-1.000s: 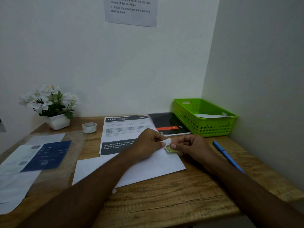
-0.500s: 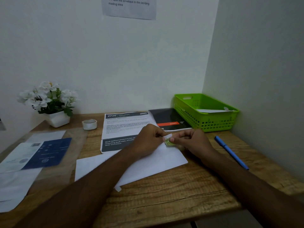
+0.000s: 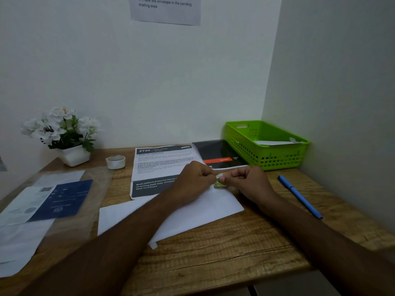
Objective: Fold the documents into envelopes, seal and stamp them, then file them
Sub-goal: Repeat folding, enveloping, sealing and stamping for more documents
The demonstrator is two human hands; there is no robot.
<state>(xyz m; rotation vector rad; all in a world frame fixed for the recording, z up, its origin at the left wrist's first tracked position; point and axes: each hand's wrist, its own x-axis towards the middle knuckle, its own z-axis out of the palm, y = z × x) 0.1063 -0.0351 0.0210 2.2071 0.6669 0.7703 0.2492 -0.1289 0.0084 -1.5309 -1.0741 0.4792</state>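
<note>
Green and small, the stamp [image 3: 220, 184] sits at the far right corner of a white envelope [image 3: 192, 212], which lies flat and slanted on the wooden desk [image 3: 213, 257]; the left hand [image 3: 195, 180] and the right hand [image 3: 245, 181] meet over it, fingers curled inward, fingertips of both pinching the stamp from either side; whether the stamp already touches the paper cannot be told.

Just beyond the hands lies a printed sheet [image 3: 160, 163] with a dark header and a dark band below, partly under the left hand; beside it on the right is a black notebook [image 3: 220, 151] with a red stripe; further right, in the corner, stands a green basket [image 3: 277, 157] holding another white envelope [image 3: 275, 142]; a blue pen [image 3: 299, 196] lies near the right forearm.

To the left are a tape roll [image 3: 115, 161], a pot of white flowers [image 3: 64, 133] and a blue leaflet [image 3: 62, 199] among blurred papers; a notice [image 3: 165, 9] hangs on the wall above.
</note>
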